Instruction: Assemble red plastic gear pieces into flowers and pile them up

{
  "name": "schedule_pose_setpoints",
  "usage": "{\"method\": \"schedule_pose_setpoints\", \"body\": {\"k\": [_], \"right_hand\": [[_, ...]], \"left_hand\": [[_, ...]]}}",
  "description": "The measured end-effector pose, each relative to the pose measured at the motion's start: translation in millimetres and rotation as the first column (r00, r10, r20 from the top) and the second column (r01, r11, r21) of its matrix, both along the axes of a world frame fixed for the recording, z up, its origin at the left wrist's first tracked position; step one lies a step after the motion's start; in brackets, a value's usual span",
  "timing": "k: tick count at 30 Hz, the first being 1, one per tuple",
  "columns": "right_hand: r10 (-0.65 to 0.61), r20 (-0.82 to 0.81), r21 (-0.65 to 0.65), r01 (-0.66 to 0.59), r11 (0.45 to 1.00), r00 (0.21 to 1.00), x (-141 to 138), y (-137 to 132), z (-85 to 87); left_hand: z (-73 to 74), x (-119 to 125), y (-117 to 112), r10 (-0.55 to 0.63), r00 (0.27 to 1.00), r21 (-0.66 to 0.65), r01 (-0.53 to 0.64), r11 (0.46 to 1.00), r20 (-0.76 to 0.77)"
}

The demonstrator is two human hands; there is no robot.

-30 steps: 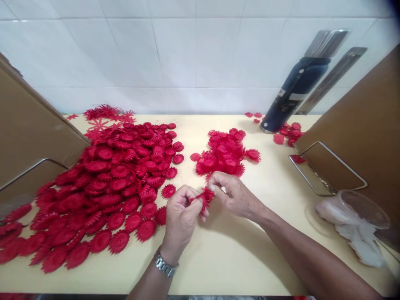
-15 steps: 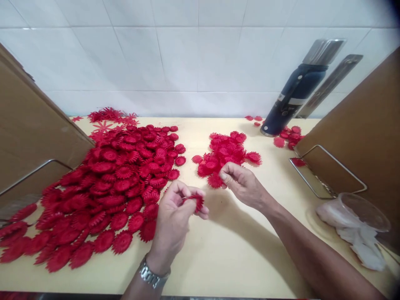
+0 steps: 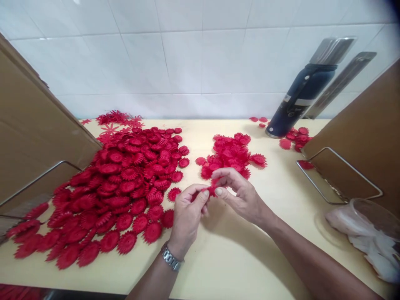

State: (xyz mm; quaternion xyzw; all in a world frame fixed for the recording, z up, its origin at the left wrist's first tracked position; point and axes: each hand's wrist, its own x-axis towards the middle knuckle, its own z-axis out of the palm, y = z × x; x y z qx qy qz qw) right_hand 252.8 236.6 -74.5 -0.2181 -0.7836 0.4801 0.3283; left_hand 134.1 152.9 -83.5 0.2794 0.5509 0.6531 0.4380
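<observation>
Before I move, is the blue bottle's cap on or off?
On: the silver cap sits atop the blue bottle, its mouth hidden.

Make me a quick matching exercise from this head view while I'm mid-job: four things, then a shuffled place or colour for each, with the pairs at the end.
Things:
1. Bottle
2. Wristwatch
3. Largest red pile
4. Held red piece

Places or colours:
A. On the left side of the table
B. Between the left hand and the right hand
C. Dark blue body
D. Around the left wrist

Right pairs: 1-C, 2-D, 3-A, 4-B
</observation>
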Motion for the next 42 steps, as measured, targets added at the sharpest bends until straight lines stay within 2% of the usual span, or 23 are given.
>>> {"method": "schedule_pose_setpoints", "body": {"k": [2, 4, 9, 17, 19, 22, 25, 29, 32, 34, 36, 39, 42], "right_hand": [[0.038, 0.008, -0.176, -0.036, 0.984, 0.999, -1, 0, -1.6], [0.047, 0.004, -0.228, -0.045, 0.973, 0.999, -2, -1, -2.7], [-0.033, 0.033, -0.176, 0.039, 0.984, 0.999, -4, -5, -2.0], [-0.052, 0.149, -0.027, 0.057, 0.998, 0.987, -4, -5, -1.8], [-0.045, 0.160, -0.037, 0.051, 0.998, 0.986, -4, -5, -3.4], [0.000, 0.122, -0.132, 0.016, 0.991, 0.992, -5, -6, -3.4], [0.039, 0.068, -0.221, -0.023, 0.975, 0.997, -6, -7, -0.5], [0.021, 0.055, -0.229, -0.007, 0.973, 0.998, -6, -7, 1.1], [-0.040, 0.076, -0.200, 0.054, 0.978, 0.996, -6, -7, -0.8], [-0.060, 0.073, -0.180, 0.073, 0.981, 0.995, -6, -6, -2.5], [-0.037, 0.036, -0.202, 0.044, 0.978, 0.999, -6, -5, -4.2], [0.016, -0.041, -0.299, -0.028, 0.954, 0.999, -6, -5, -7.3], [0.098, -0.130, -0.411, -0.143, 0.900, 0.987, -6, -3, -10.5]], "left_hand": [[-3.8, -1, -1, 0.056, 0.994, 0.015, -0.054, 0.998, -0.098], [-6.0, -2, -2, 0.079, 0.985, 0.015, -0.077, 0.997, -0.154], [-6.8, -1, -4, 0.016, 0.989, -0.028, -0.020, 0.999, -0.144], [-4.5, 1, -4, -0.046, 0.988, -0.047, 0.039, 0.998, -0.144], [-4.5, 1, -4, -0.049, 0.986, -0.061, 0.040, 0.997, -0.159], [-5.4, 1, -3, -0.049, 0.985, -0.071, 0.038, 0.997, -0.166], [-6.0, 1, -2, -0.023, 0.985, -0.074, 0.010, 0.997, -0.172], [-3.0, 1, -3, 0.004, 0.967, -0.059, -0.020, 0.998, -0.253], [1.6, 0, -6, 0.148, 0.898, 0.043, -0.143, 0.989, -0.414], [4.2, -1, -8, 0.189, 0.838, 0.120, -0.148, 0.982, -0.512], [5.8, -2, -9, 0.093, 0.834, 0.111, -0.038, 0.993, -0.543], [6.3, -2, -8, -0.121, 0.883, 0.012, 0.142, 0.990, -0.453], [4.8, -2, -5, -0.164, 0.927, 0.020, 0.181, 0.983, -0.338]]}}
